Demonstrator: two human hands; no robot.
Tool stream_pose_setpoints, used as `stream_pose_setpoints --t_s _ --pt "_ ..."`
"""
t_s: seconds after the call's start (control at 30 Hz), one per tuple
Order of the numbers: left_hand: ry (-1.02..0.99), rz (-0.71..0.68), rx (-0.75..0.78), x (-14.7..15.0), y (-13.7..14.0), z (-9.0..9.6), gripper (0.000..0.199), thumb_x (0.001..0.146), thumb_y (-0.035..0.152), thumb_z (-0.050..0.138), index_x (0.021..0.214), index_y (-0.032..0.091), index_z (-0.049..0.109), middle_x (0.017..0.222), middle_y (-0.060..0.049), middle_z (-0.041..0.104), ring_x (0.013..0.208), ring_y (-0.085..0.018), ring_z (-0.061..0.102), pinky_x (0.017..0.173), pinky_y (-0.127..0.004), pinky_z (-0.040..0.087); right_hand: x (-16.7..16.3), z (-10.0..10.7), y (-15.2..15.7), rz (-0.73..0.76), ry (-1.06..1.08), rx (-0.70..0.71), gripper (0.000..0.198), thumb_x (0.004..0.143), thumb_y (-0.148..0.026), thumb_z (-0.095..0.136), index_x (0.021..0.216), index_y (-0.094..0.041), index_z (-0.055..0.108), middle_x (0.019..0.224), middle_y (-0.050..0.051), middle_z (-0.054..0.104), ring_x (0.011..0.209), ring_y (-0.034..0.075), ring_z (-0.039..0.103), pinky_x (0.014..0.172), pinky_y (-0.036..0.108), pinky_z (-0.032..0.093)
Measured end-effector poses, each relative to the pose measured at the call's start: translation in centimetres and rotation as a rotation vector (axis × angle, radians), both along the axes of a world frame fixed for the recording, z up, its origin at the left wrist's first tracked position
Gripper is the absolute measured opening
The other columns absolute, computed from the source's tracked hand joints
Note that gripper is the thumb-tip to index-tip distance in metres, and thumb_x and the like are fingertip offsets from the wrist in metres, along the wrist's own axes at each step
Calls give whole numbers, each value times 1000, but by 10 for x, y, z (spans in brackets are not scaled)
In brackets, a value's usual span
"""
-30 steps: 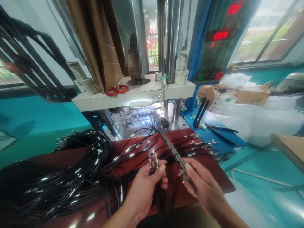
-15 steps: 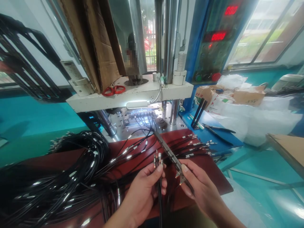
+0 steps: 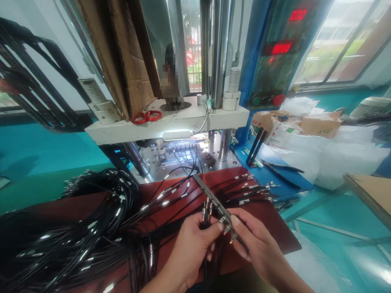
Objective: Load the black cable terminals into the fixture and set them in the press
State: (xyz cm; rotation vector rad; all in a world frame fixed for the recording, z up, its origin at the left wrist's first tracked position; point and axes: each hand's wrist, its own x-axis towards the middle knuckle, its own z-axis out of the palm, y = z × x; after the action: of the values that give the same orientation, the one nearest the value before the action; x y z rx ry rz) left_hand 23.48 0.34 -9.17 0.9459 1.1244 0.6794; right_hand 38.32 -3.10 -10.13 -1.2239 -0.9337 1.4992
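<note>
Red mat (image 3: 269, 211) fronting press (image 3: 171, 118), cable pile (image 3: 76, 228) left; left hand (image 3: 192, 244) pinches cable ends (image 3: 207, 209), right hand (image 3: 253, 240) grips slotted bar (image 3: 214, 199).

Two bare hands, no gloves

Left hand (image 3: 191, 248) and right hand (image 3: 255, 244) show bare wrists, short unpainted nails, no rings.

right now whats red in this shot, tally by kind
scissors with red handles: 1
red push button on the machine panel: 1
red number displays: 2
dark red mat under the cables: 1
Total: 5
</note>
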Motion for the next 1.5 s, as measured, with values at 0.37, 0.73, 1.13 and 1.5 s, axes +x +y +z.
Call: stream_pose_setpoints --t_s 0.37,0.73,1.13,1.5 --pt "-43 -10 -43 -6 2 -3 27 73 37 68 81 15 54 51 5 46 41 -6 35 35 -17 28 -3 5 0 33 -131 23 36 89 -50 47 111 -22 55 74 -1 54 46 6 34 41 19 26" --pt "-44 -7 -43 -3 2 -1 26 73 34 68 79 13 55 55 4 48 43 -7 41 36 -17 28 -11 -4 -2 -2 -205 78 40 89 -52 46 113 -21 54 66 -3 50 43 6 31 38 20 23" --pt "-200 93 -32 -15 1 8 43 73 43 68 104 16 53 62 4 52 41 -5 41 37 -17 28 -1 4 -13 -222 -73 -81 49 76 -58 61 114 -28 56 83 3 64 70 17 62 55 23 51" --pt "-56 9 -41 -1 -1 4 31 76 47 62 79 17 55 48 7 42 32 -4 27 29 -15 22 -7 19 -11 -187 -23 -159 41 76 -54 64 108 -30 59 107 4 63 87 17 60 68 21 51"
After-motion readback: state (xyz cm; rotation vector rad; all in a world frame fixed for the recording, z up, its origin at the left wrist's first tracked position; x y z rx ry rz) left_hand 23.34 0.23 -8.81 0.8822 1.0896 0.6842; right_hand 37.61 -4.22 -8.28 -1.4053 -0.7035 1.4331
